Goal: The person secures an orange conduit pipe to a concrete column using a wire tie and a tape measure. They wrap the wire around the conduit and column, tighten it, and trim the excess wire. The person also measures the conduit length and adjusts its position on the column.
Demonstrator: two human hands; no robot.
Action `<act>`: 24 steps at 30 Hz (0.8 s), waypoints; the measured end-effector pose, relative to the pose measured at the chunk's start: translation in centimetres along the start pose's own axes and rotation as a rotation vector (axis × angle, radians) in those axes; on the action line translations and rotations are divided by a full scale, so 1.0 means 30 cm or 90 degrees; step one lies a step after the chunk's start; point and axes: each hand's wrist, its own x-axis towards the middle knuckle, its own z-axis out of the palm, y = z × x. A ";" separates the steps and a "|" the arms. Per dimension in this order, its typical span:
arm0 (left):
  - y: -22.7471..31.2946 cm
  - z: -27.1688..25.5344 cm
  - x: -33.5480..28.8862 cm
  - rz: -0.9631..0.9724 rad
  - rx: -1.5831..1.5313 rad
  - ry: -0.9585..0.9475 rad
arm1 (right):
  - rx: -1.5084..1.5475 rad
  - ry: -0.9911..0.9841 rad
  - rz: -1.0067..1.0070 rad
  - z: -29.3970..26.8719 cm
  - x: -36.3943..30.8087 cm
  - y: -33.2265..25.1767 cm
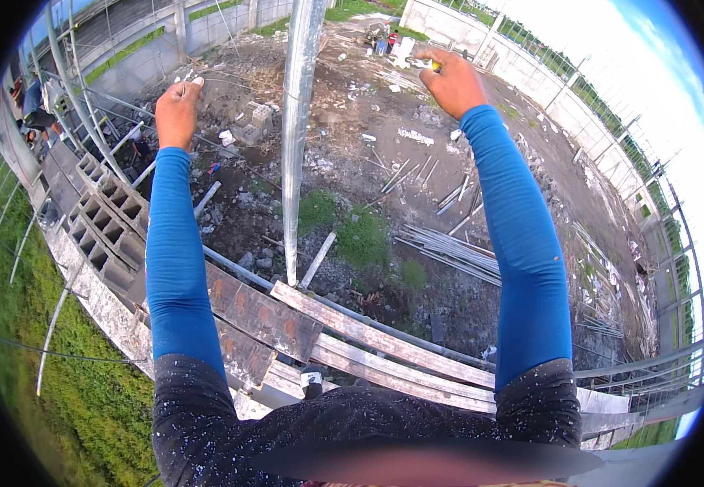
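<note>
Both my arms, in blue sleeves, reach up and forward. My left hand [176, 115] is closed at the upper left, its fingertips pressed together; what they hold, if anything, is too small to make out. Opposite it, my right hand [456, 86] is raised with curled fingers round a small yellow object [435, 65], mostly hidden by the fingers. Between the two hands stands a shiny metal pole [297, 130], which neither one touches. Its lower end comes down beside the planks [384, 337] in front of my body.
Hollow concrete blocks [108, 223] are stacked on a narrow ledge at the left. Brown boards [262, 312] lie by my left arm. Far below, rubble, loose pipes [453, 252] and weeds cover the ground. Scaffolding [76, 73] and a person [35, 105] are at the far left.
</note>
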 end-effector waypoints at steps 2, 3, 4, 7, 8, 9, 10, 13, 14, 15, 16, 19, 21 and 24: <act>0.096 -0.045 -0.007 0.100 0.083 0.047 | 0.078 0.016 -0.078 0.029 -0.028 -0.055; 0.130 -0.064 -0.042 0.200 0.113 0.071 | 0.106 0.026 -0.082 0.044 -0.048 -0.084; 0.144 -0.097 -0.123 0.217 0.134 0.086 | 0.132 0.034 -0.091 0.066 -0.074 -0.117; 0.107 -0.122 -0.594 0.038 0.058 0.096 | 0.174 0.027 -0.130 0.139 -0.176 -0.231; 0.078 -0.096 -0.771 -0.080 0.035 0.059 | 0.189 0.035 -0.161 0.161 -0.197 -0.266; 0.042 -0.066 -0.937 -0.158 0.052 0.004 | 0.153 0.070 -0.179 0.184 -0.196 -0.301; 0.005 -0.045 -1.085 -0.189 0.082 -0.065 | 0.124 0.116 -0.218 0.207 -0.194 -0.333; -0.103 -0.008 -1.332 -0.220 0.065 -0.121 | 0.049 0.174 -0.277 0.265 -0.149 -0.405; -0.147 -0.007 -1.344 -0.235 0.067 -0.128 | 0.016 0.171 -0.278 0.275 -0.131 -0.409; -0.179 -0.010 -1.347 -0.218 0.066 -0.109 | 0.001 0.179 -0.288 0.281 -0.116 -0.403; -0.194 -0.015 -1.350 -0.275 0.050 -0.126 | -0.017 0.180 -0.299 0.286 -0.095 -0.400; -0.209 -0.015 -1.238 -0.299 -0.015 -0.046 | -0.014 0.190 -0.322 0.295 -0.073 -0.388; -0.187 -0.029 -1.055 -0.248 -0.006 0.042 | -0.004 0.197 -0.324 0.297 -0.068 -0.382; -0.092 -0.042 -0.702 -0.064 0.004 0.124 | -0.011 0.188 -0.319 0.294 -0.075 -0.387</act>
